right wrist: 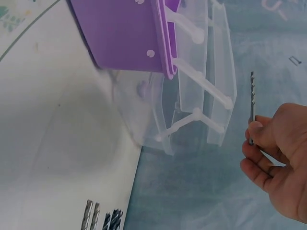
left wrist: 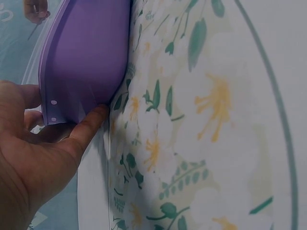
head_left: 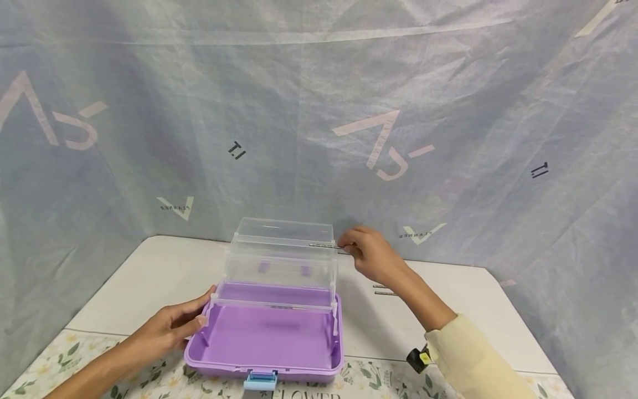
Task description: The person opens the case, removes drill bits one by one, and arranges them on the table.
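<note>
A purple toolbox (head_left: pixel 271 341) stands with its cantilevered clear trays (head_left: pixel 284 246) raised at the back. At its left side my left hand (head_left: pixel 171 326) holds the wall; in the left wrist view the thumb and fingers (left wrist: pixel 90 127) lie about the corner. My right hand (head_left: pixel 371 254) pinches a twist drill bit (right wrist: pixel 252 96) between thumb and fingertips, beside the right end of the upper tray. In the head view that drill bit points left, over the tray's edge. A thin grey item (head_left: pixel 283 307) shows through the lowest clear tray, too small to name.
Several more drill bits (right wrist: pixel 88 215) lie on the white table (head_left: pixel 399 327), right of the toolbox and partly behind my right forearm. A light blue latch (head_left: pixel 261 380) hangs at the toolbox front. A flowered cloth (head_left: pixel 371 374) covers the near edge. Behind hangs a grey-blue curtain (head_left: pixel 299 111).
</note>
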Motion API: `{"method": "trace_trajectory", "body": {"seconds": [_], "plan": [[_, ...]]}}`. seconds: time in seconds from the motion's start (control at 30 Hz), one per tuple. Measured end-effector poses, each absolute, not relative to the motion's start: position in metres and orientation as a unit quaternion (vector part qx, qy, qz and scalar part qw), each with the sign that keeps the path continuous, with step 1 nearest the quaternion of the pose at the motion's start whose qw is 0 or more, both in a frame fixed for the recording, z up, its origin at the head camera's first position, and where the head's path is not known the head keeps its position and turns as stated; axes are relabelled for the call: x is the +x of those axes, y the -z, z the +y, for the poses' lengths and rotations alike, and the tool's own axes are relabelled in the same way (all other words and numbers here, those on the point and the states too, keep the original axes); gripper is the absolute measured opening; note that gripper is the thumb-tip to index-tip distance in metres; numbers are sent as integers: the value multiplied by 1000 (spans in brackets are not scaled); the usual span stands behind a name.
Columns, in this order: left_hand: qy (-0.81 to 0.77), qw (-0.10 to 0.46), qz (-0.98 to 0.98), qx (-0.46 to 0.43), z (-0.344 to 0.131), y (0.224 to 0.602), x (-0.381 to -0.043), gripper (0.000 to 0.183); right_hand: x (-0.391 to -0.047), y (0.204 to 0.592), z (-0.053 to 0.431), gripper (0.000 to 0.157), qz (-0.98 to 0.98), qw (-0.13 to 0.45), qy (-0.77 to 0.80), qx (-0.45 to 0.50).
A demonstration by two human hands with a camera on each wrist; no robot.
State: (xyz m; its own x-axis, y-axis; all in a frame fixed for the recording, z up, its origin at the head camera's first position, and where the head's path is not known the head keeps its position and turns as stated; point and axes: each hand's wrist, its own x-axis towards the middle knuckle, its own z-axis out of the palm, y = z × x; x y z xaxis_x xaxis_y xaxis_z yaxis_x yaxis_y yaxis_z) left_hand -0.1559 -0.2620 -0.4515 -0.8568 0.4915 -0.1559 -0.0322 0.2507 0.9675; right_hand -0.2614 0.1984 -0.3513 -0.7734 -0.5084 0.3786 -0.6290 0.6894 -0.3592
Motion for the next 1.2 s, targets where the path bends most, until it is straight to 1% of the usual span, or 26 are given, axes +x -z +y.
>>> {"method": "trace_trajectory", "body": {"seconds": [0.3, 0.7, 0.93, 1.2], "plan": [[-592, 219, 760, 153, -263, 452, -156, 76, -256, 354, 209, 19, -917, 125, -248, 286], [-612, 242, 734, 167, -269, 451, -163, 76, -252, 355, 221, 23, -918, 132, -251, 276], [-617, 249, 725, 180, -270, 449, -165, 75, -248, 357, 228, 22, -925, 120, -256, 255], [-619, 243, 724, 183, -269, 450, -164, 75, -245, 363, 242, 21, -926, 124, -246, 259]]}}
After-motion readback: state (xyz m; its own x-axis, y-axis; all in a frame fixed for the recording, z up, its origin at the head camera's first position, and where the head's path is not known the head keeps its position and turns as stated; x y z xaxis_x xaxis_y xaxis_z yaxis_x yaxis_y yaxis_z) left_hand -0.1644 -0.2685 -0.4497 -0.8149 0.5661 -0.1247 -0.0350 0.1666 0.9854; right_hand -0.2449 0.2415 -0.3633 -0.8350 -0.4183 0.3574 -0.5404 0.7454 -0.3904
